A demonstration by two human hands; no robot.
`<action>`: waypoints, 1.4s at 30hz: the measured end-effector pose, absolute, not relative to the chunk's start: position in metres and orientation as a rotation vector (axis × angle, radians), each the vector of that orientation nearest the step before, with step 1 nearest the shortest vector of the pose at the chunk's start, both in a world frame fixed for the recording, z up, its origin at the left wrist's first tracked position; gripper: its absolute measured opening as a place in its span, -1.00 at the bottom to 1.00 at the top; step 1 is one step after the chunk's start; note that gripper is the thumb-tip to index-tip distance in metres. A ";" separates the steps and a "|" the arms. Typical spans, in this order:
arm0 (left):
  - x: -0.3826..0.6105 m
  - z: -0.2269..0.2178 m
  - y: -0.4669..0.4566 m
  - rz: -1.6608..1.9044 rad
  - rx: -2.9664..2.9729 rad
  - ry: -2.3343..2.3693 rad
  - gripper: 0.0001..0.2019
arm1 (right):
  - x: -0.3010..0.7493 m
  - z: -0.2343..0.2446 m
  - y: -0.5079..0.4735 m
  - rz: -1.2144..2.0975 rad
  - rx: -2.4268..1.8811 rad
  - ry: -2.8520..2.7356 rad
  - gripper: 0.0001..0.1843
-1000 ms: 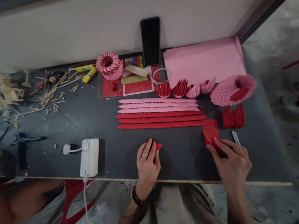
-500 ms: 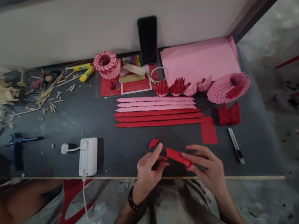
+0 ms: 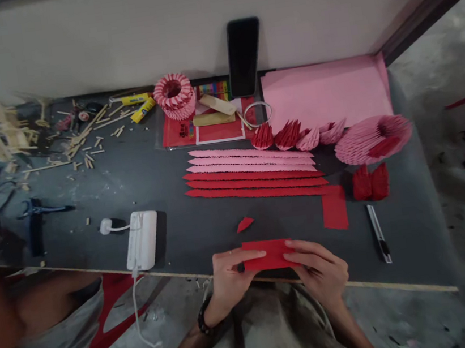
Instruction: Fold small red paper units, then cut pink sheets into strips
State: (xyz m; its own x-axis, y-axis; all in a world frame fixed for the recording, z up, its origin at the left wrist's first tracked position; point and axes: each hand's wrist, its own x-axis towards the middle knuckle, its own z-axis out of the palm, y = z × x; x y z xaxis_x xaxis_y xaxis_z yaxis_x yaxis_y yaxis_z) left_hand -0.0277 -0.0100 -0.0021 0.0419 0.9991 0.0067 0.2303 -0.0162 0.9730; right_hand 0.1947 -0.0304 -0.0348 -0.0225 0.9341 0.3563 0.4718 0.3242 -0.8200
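Note:
A red paper rectangle (image 3: 275,255) is stretched level between both hands near the table's front edge. My left hand (image 3: 233,273) pinches its left end, thumb or finger lying along the top. At its right end my right hand (image 3: 320,268) grips it with the fingers closed. Just beyond the paper lies a small folded red piece (image 3: 245,223). Farther back are long rows of red folded paper (image 3: 255,185) and pink folded paper (image 3: 251,159). A flat red paper sheet (image 3: 334,209) rests to the right of them.
A utility knife (image 3: 379,234) lies at right, below red folded bundles (image 3: 371,183). Pink sheets (image 3: 326,90), a phone (image 3: 245,57) and a ringed paper model (image 3: 175,96) stand at the back. A white power strip (image 3: 142,240) is left; another person's leg (image 3: 56,302) shows beyond it.
My left hand has taken hold of the paper's left end, which was free before. The paper has turned from slanted to level and shows its broad face. The camera view has shifted slightly.

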 end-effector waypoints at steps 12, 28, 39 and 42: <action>-0.008 -0.002 -0.002 1.269 1.166 1.484 -0.92 | 0.161 -0.031 -0.023 1.191 -1.383 -0.889 -0.89; 0.002 -0.016 -0.010 1.091 0.511 1.430 -0.58 | 0.141 -0.029 -0.025 1.169 -1.506 -0.443 -0.53; 0.002 -0.023 -0.014 1.147 0.514 1.448 -0.73 | 0.136 -0.036 -0.025 1.190 -1.492 -0.422 -0.70; 0.002 -0.025 -0.014 1.139 0.522 1.460 -0.71 | 0.137 -0.036 -0.026 1.178 -1.507 -0.437 -0.71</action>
State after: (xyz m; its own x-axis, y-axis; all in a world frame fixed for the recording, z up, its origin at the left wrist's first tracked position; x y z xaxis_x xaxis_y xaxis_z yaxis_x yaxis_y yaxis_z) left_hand 0.0019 -0.0143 -0.0248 -0.2471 0.8325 -0.4959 -0.2785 0.4291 0.8592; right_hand 0.1367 -0.0261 -0.0357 0.4336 0.7915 -0.4308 -0.3187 -0.3125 -0.8949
